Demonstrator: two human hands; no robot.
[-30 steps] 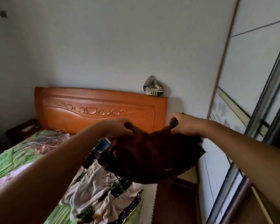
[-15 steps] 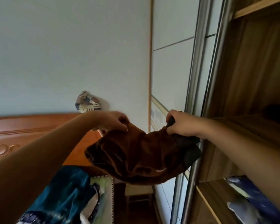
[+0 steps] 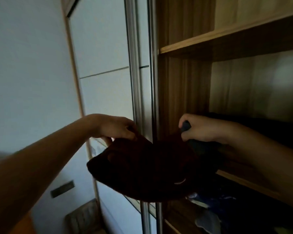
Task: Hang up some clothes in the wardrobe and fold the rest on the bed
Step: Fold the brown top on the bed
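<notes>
Brown garment [image 3: 142, 169] hangs bunched in the air in front of the open wardrobe [image 3: 184, 81], carried by 2 hands at its top edge and sagging between them. It touches no shelf.

Left hand [image 3: 116, 128]: fingers curled, pinching the garment's left upper edge.

Right hand [image 3: 203, 129]: closed in a fist on the garment's right upper edge, with a dark blue-grey piece [image 3: 186, 126] sticking up from the fist. The picture is too dim to tell whether that piece belongs to the garment or is a separate item.

Wardrobe interior: 1 light wooden shelf [image 3: 227, 38] runs above the hands. A dark mass lies in the compartment behind the right hand, possibly clothing. Blue clothing [image 3: 216, 200] lies in the compartment below the garment.

Sliding door [image 3: 107, 48], pale with a metal frame, stands just left of the opening, behind the left hand.

White wall [image 3: 24, 65] lies further left and carries a dark rectangular plate [image 3: 62, 189], low down beneath the left forearm.
</notes>
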